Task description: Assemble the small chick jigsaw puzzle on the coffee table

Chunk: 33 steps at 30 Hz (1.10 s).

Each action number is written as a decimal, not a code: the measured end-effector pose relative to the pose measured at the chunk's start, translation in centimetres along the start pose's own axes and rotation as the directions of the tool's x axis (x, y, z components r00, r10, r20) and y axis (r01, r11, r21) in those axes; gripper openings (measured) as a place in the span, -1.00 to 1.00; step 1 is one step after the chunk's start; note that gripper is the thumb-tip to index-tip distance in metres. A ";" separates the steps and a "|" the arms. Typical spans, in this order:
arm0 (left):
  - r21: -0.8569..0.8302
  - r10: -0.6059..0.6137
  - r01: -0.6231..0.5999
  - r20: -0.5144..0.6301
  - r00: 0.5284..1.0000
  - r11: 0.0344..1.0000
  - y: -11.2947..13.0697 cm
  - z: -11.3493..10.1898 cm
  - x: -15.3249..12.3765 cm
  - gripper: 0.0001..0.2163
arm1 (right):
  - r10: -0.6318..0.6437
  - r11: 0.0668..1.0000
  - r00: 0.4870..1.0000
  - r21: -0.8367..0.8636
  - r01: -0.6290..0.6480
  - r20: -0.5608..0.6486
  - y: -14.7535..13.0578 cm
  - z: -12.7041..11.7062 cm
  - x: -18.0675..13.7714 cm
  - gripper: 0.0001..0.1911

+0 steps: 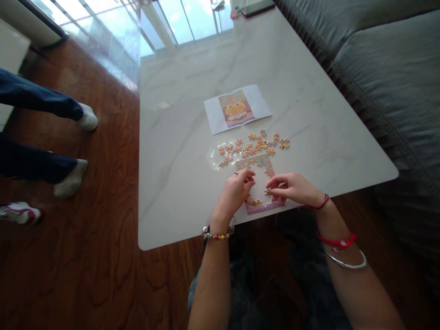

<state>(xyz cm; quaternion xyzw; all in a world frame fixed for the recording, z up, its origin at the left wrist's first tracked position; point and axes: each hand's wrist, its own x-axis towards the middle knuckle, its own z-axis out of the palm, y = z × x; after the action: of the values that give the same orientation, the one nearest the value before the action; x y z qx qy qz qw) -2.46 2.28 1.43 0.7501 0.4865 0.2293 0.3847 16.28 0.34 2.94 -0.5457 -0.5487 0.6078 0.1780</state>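
Note:
A partly assembled jigsaw puzzle [265, 209] lies near the table's front edge, its border mostly filled in and its middle bare white. My right hand [292, 189] is over its right side, pinching a small puzzle piece [267, 191] between thumb and fingers. At the puzzle's left side, my left hand [237, 190] has bent fingers with a gap between thumb and forefinger; nothing shows in it. Loose puzzle pieces [258, 145], mostly orange and pink, are scattered just beyond the puzzle. Behind them lies a creased paper sheet [210, 112] with a printed picture of an orange figure.
The white marble-look table [178, 183] has a rounded front left corner. A grey sofa [388, 68] runs along the right. At the far end lies a dark flat device [257, 8]. Another person's legs [37, 98] stand to the left on the wooden floor [103, 206].

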 end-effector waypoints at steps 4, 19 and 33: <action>0.079 0.056 -0.056 0.003 0.998 0.995 -0.3 0.3 -0.9 -0.88 | 0.041 0.999 0.999 -0.021 -0.040 0.012 0.7 0.1 -0.4 -0.88; 0.170 0.077 -0.073 -0.017 0.997 0.983 -0.1 1.4 -3.4 -0.88 | -0.054 0.986 0.994 -0.160 0.038 -0.096 1.3 0.7 -0.8 -0.80; 0.190 0.085 -0.086 0.011 0.996 0.978 -0.1 1.2 -3.1 -0.85 | -0.142 0.952 0.987 -0.282 0.117 -0.070 1.0 0.9 -1.0 -0.83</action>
<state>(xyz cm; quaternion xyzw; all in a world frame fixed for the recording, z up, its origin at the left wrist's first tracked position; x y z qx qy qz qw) -2.96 -0.94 0.77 0.8040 0.4730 0.1973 0.3016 16.27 -1.25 2.41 -0.5549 -0.6544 0.4869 0.1635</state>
